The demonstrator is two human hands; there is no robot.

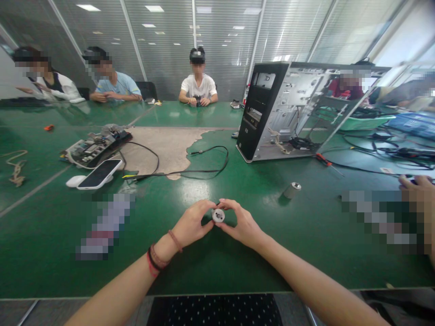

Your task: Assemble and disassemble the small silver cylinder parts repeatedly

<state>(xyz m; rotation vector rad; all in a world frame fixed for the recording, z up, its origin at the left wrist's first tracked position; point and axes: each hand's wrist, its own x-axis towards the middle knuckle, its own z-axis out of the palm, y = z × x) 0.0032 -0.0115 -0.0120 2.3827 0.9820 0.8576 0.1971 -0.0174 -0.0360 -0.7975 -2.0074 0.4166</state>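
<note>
Just above the green table, a small round metal part [218, 216] with a few dark holes in its pale face is held between both hands. My left hand [194, 222], with bracelets at the wrist, pinches it from the left with thumb and fingers. From the right, my right hand [243, 225] pinches the same part, its fingertips meeting the left ones at the top. The far side of the part is hidden by the fingers. Ahead and to the right, a silver metal cylinder [291, 190] rests on the table, apart from both hands.
A computer case [263, 113] with its side off stands at the back right, beside an orange-handled screwdriver [324, 159]. On the left lie a phone [100, 174], a white mouse [75, 181] and a circuit assembly [95, 147]. A black cable [204, 172] crosses the middle. Several people sit around the table.
</note>
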